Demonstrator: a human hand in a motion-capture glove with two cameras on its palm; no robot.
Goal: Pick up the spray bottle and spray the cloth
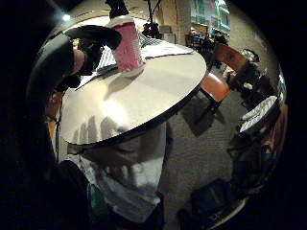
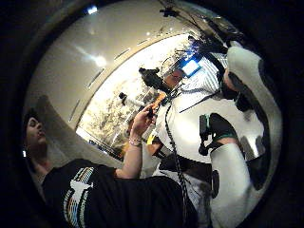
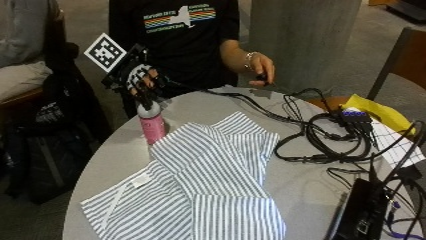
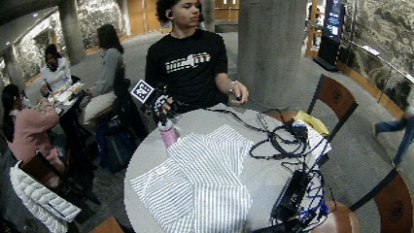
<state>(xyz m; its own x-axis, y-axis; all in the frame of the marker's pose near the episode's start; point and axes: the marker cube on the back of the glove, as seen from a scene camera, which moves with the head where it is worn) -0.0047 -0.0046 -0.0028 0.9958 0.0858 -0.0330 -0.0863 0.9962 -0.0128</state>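
Grip: gloved right hand [image 3: 141, 80] reaches down over the top of the spray bottle [image 3: 152, 122], its fingertips at the bottle's dark head; whether the fingers close round the head or only touch it cannot be told.
Bottle place: it stands on the round table [image 3: 293, 180], near the edge closest to the person, just beside the far corner of the striped cloth [image 3: 206, 185].
Bottle axis: upright, long axis vertical, pink body below, pale collar and dark head above; which way the nozzle faces cannot be told.
Cloth: white with thin dark stripes, spread loosely with folds across the table, reaching from beside the bottle toward the outside camera.
Other hand: bare left hand [image 3: 259, 67] is raised above the table's far edge, well apart from the bottle, pinching a small dark object.
Around the bottle: a tangle of black cables [image 3: 319, 135] lies beyond the cloth from the bottle, with yellow paper [image 3: 373, 112] and a black device [image 3: 359, 210] further off. Nothing lies between hand and bottle.
Little finger side palm view: spray bottle [image 1: 127, 45] seen from the side, standing on the table [image 1: 124, 105] with a gloved finger [image 1: 93, 34] arched at its top, cloth [image 1: 163, 48] behind it.
Thumb side palm view: shows only the person's shirt and the ceiling, not the bottle.
Wide outside view: same table [image 4: 148, 160], bottle [image 4: 169, 134] under the hand [image 4: 162, 108], beside the cloth [image 4: 200, 179].
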